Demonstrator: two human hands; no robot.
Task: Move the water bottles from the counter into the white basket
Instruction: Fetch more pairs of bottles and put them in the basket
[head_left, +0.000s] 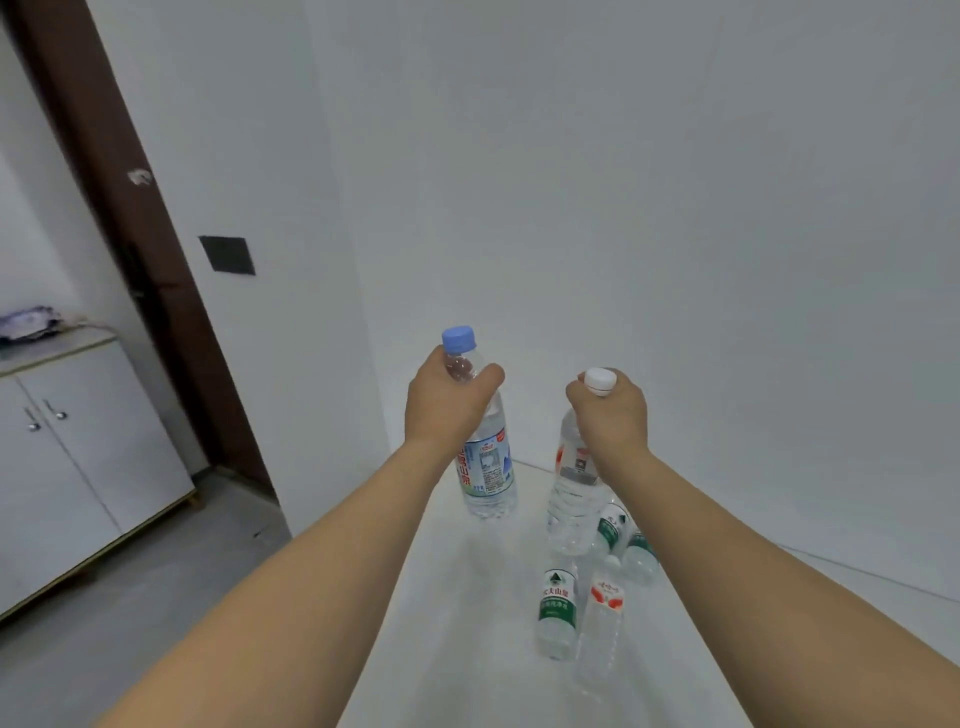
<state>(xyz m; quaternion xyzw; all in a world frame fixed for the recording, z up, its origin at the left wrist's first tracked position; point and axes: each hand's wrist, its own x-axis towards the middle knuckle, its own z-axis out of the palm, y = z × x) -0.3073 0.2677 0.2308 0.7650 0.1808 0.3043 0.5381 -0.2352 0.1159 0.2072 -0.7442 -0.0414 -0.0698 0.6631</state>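
**A:** What do the hands have, seen from the head camera?

**B:** The left hand (451, 402) is wrapped tight around the neck of a blue-capped water bottle (488, 467), just under the cap, and the bottle hangs upright above the white counter (467, 623) near its far left edge. The right hand (610, 413) is closed over the top of a white-capped water bottle (574, 499) with a red and white label; the cap pokes out between thumb and fingers. Whether either base touches the counter I cannot tell.

**A:** And the other bottles?

**B:** Four more stand on the counter, closer to the camera than the held ones. A green-labelled bottle (558, 613) and a red-labelled bottle (602, 623) stand side by side, nearly touching. Behind them, just beside the white-capped bottle's base, are two further green-labelled bottles (613, 530), partly hidden by the right forearm.

**A:** Anything off the counter?

**B:** A white two-door cabinet (78, 467) stands at the left, across the grey floor (156, 597), beside a brown door frame (135, 208).
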